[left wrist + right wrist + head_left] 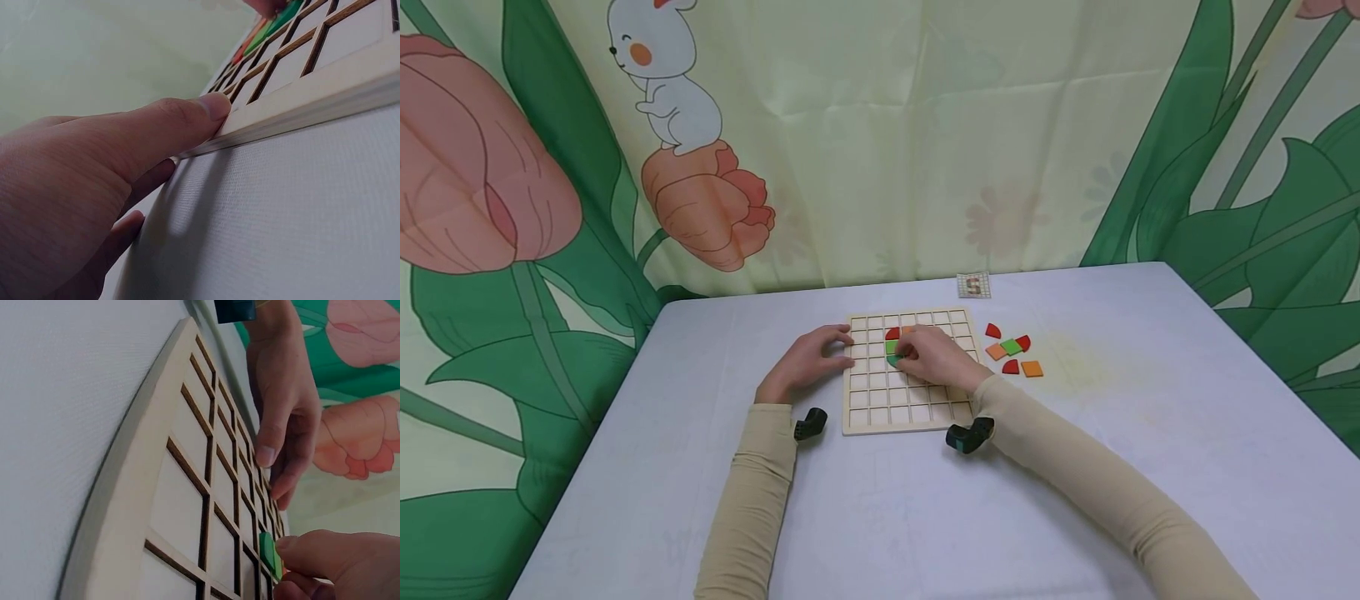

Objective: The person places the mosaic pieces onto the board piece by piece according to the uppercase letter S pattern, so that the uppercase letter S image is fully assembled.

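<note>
Loose tiles [1012,347] lie three o'clock from my curled right hand [936,354], its hold unclear. My relaxed left hand [807,359] touches the board [877,399]

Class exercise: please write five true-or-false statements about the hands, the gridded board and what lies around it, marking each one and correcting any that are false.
1. The left hand touches the left edge of the gridded board. True.

2. All the coloured pieces are on the board. False: several loose pieces lie to its right on the table.

3. The right hand is over the board. True.

4. The small card lies in the middle of the board. False: the small card lies on the table, beyond the board's far edge.

5. A red piece is on the board. True.
</note>
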Tool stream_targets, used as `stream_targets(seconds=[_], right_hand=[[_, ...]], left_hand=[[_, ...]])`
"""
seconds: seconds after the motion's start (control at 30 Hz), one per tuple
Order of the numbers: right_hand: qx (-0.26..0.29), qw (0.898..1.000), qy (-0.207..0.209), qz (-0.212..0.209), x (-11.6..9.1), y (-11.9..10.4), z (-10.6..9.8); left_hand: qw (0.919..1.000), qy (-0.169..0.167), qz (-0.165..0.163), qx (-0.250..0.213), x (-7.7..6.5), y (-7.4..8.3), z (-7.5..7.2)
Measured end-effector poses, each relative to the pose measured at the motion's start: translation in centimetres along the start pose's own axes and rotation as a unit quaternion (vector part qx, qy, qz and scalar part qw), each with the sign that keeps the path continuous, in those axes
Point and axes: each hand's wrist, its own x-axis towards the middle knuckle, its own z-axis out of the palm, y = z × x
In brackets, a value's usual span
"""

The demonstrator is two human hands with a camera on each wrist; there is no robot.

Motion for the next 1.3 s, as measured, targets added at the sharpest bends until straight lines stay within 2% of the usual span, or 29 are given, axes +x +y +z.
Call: stream_targets(seconds=[0.13,0.27,0.5,0.6,0.7,0.87,1.07,1.3], right_hand=[[0.046,0.997,0.001,0.056,-0.8,1.1,-1.2],[0.087,0.990,0.034,0.108,-2.4,3.2,-2.9],[0.141,0.959,0.070,0.236,-6.3,8.3,-5.7],[0.135,0.953,0.073,0.261,-8.1,10.1,-6.6],[0.125,0.951,0.070,0.272,-9.7,11.3,-7.3],[0.103,0.955,0.058,0.272,-11.6,12.2,-8.1],[0.095,0.958,0.041,0.268,-12.6,12.4,-8.3],[0.085,0.965,-0.012,0.248,-13.2,11.9,-8.4]], left_hand=[[1.0000,0.002,0.005,0.001,0.1,0.0,0.1],[1.0000,0.003,0.003,0.004,0.0,0.0,0.0],[0.9999,0.003,0.010,0.001,0.0,-0.1,0.0],[0.9999,0.002,0.012,0.000,0.1,-0.1,0.1],[0.9999,0.002,0.011,0.000,0.1,0.0,0.0],[1.0000,0.002,0.006,-0.002,-0.1,0.0,0.0],[1.0000,0.001,0.003,-0.005,-0.2,0.0,0.1],[1.0000,0.003,0.009,-0.002,0.0,0.0,0.1]])
